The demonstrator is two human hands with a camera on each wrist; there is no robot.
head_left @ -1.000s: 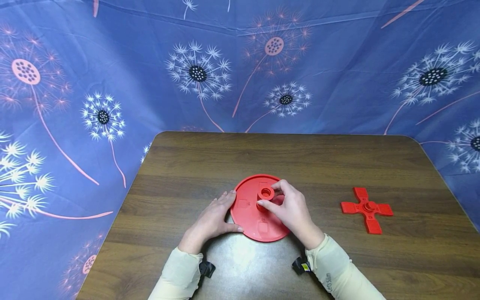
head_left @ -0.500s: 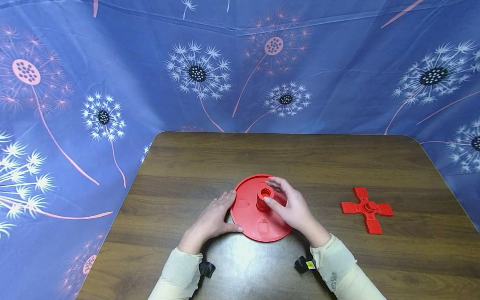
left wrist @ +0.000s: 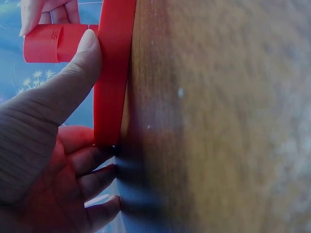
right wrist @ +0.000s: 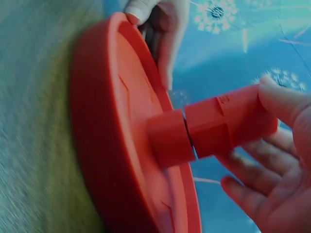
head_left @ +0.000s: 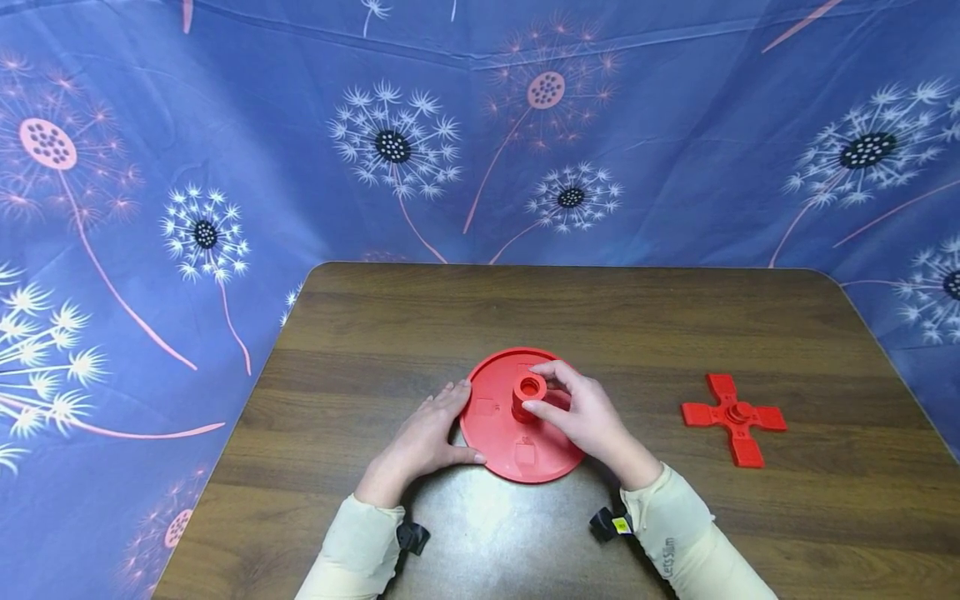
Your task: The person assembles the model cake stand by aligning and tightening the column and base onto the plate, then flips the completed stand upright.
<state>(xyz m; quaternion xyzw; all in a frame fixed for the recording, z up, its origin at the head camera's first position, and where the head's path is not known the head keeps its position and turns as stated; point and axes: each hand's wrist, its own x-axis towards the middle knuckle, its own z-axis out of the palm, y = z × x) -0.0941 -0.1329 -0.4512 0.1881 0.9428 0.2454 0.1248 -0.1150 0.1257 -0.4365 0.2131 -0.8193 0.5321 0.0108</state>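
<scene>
Holding the red cylinder (right wrist: 233, 121) between thumb and fingers, my right hand (head_left: 588, 417) is narrowed to a pinch near its upper end, thumb on one side and fingers on the other; the cylinder stands upright over the middle of the red disc (head_left: 487, 429), its round hole facing up, and a small raised mark shows on its side in the right wrist view; below it, a thin dark seam parts it from the short red post (right wrist: 170, 141) that rises from the disc.

My left hand (head_left: 427, 433) is spread wide at the disc's left side, thumb resting at the front of the rim and fingers reaching along it farther back; in the left wrist view the thumb lies against the rim, while the lower fingers fan out beside it; the disc lies flat on the wooden table (head_left: 360, 333), nearer my edge than the far one, with faint square outlines on its face.

Well apart on the right, a red cross-shaped piece (head_left: 735, 417) lies on the table, four flat arms round a raised hub; pale sleeves (head_left: 360, 542) cover my forearms, with a black device (head_left: 413, 538) at each wrist; behind the table hangs a blue cloth (head_left: 660, 108) printed with white and pink dandelions.
</scene>
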